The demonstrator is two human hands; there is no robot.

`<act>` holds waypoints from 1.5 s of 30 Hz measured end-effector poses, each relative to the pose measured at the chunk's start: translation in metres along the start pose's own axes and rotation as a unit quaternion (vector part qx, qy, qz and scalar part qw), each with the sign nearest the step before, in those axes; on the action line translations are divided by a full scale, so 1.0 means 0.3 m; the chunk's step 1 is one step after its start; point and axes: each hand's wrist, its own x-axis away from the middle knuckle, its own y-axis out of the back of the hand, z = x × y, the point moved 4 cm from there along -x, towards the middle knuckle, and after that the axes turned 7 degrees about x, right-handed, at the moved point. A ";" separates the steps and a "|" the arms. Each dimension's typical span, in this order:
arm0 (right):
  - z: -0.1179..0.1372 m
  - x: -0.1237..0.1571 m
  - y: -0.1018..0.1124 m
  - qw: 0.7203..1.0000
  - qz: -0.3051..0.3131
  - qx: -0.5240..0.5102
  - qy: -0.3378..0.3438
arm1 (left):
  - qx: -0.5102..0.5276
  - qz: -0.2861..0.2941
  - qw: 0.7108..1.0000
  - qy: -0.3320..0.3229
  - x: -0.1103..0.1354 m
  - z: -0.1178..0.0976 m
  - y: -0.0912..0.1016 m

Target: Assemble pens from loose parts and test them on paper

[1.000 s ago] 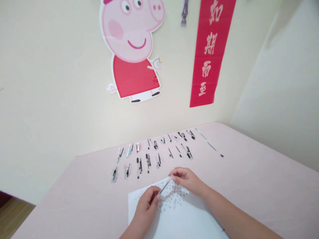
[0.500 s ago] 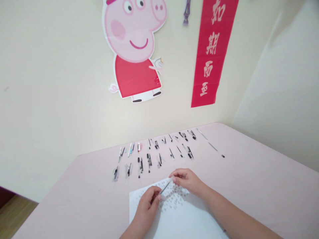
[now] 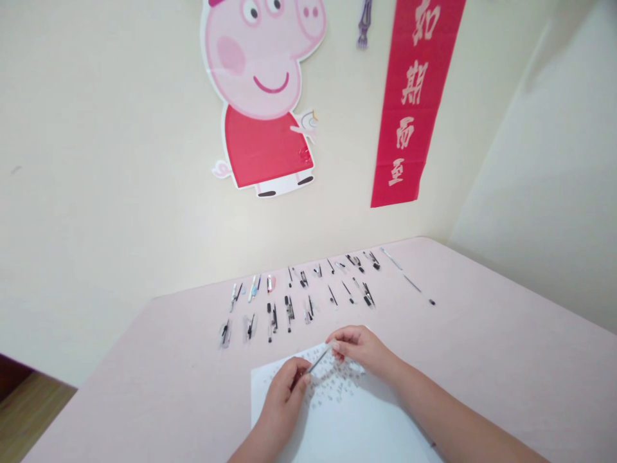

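pen refill pinched between both hands, over the paper

head view: your left hand pinches the lower end of a thin pen refill, and your right hand pinches its upper tip, fingers pressed together on it. it hangs slanted just above a white sheet of paper with small grey print. looks to me like you're mid-assembly or mid-teardown of one pen; the next bit probably needs a straight, gentle pull or push along the rod, since it's skinny and looks bendy. the smooth pale pink table holds tidy rows of small pen parts, black and clear plastic, plus one long thin pen lying apart.
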 end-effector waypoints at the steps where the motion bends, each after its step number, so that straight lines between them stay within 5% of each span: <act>1: 0.000 0.000 -0.001 1.000 0.001 -0.005 -0.002 | 0.000 0.000 1.000 0.000 0.000 0.000 0.000; 27: 0.025 0.007 -0.019 1.000 0.023 0.007 0.012 | 0.034 0.015 0.999 -0.005 -0.006 -0.014 0.004; 45: 0.019 0.009 -0.038 0.999 -0.014 0.020 0.036 | 0.161 -0.006 0.987 0.008 -0.006 -0.031 0.003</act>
